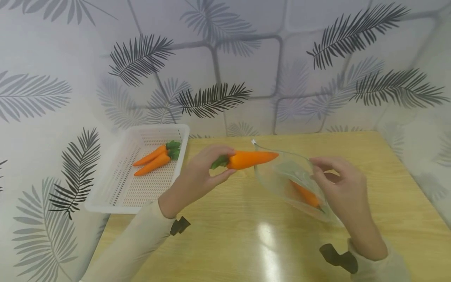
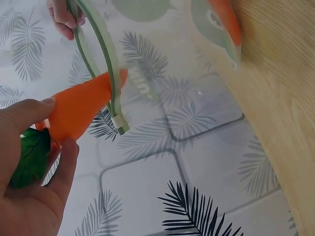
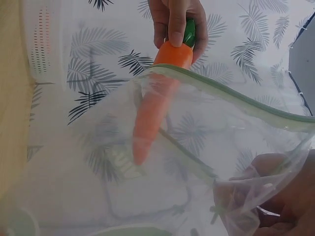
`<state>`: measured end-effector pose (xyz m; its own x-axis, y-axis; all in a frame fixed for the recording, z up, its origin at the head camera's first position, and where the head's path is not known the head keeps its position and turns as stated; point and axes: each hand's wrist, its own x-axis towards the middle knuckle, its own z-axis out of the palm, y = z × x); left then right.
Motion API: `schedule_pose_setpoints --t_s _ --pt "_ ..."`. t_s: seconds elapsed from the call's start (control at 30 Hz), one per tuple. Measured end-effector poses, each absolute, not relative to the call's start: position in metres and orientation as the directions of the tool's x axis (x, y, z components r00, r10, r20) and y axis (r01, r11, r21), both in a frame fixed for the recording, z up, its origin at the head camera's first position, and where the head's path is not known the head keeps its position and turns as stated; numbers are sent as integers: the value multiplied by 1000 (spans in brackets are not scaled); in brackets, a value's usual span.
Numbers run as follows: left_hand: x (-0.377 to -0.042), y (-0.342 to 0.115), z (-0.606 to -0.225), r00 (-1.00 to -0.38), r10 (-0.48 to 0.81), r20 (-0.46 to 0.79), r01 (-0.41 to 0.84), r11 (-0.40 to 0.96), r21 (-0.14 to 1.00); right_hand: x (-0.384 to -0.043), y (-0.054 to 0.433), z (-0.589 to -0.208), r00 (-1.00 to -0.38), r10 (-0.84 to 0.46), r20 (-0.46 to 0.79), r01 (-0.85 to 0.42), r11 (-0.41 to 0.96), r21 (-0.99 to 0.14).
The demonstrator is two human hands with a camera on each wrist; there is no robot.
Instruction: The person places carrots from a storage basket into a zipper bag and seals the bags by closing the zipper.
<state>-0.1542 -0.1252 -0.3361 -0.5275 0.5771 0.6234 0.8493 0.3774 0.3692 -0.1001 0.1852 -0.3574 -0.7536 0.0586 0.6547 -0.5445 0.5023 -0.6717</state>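
My left hand [image 1: 199, 176] pinches a toy-like carrot [image 1: 251, 159] near its green leafy top, tip pointing right. In the right wrist view the carrot's tip [image 3: 142, 147] shows through the clear film, inside the mouth of a zip bag. My right hand [image 1: 340, 182] grips the edge of this clear zip bag [image 1: 271, 176], whose green-lined mouth is spread apart. A white slider [image 2: 118, 121] sits at the end of the zip in the left wrist view. Another carrot [image 1: 305, 194] lies inside the bag.
A white perforated basket [image 1: 144, 196] stands at the left on the wooden table [image 1: 225, 243], with two carrots [image 1: 155, 162] in it. A leaf-patterned cloth [image 1: 246, 70] rises behind the table. Dark straps [image 1: 179, 226] sit at both wrists.
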Motion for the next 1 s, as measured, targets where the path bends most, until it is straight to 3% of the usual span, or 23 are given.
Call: schedule_pose_setpoints --t_s 0.33,0.6,1.0 --pt "-161 -116 -343 -580 597 554 814 396 426 -100 181 -358 -747 46 663 -569 472 -673" --pt "-161 -107 -344 -589 628 508 800 367 475 -99 178 -359 -741 32 671 -585 460 -668" --pt "-166 -94 -352 -588 647 485 802 393 449 -97 176 -357 -759 5 651 -578 453 -678"
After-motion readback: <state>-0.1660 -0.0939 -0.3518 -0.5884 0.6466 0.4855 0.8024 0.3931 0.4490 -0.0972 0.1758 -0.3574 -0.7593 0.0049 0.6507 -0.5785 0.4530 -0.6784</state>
